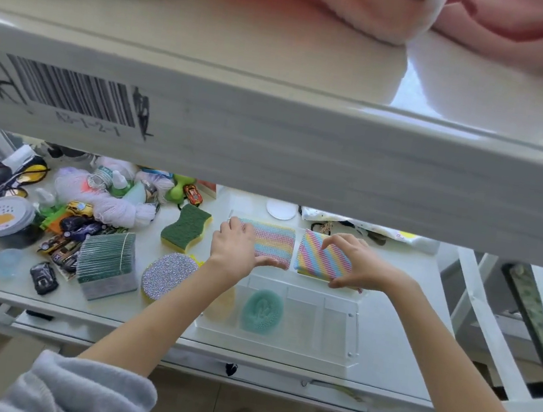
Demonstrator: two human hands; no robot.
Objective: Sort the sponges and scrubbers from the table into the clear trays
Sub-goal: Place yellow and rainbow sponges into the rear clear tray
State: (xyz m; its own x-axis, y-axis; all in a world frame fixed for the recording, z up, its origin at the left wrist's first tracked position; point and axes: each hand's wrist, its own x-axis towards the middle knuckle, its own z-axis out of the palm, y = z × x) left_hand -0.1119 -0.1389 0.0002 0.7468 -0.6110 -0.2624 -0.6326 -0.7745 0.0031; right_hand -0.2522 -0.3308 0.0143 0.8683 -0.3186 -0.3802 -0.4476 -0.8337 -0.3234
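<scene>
1. Far left of table (396,326): toy cars (64,244), yarn (108,205), round tin (4,215), other clutter.
2. Green/yellow sponge (186,227) loose on table, silver glitter scrubber (169,277) nearer the front edge.
3. Left hand (233,252) fingers spread flat on striped sponge (272,244) in far clear tray (230,216); pressing, not clenched.
4. Near clear tray (351,327) holds teal scrubber (261,311) w/ a yellowish one beside it, blurred.
5. Right hand (357,264) pinches 2nd striped sponge (320,257), thumb at near edge, fingers over top; sits tilted, just right of the first.
</scene>
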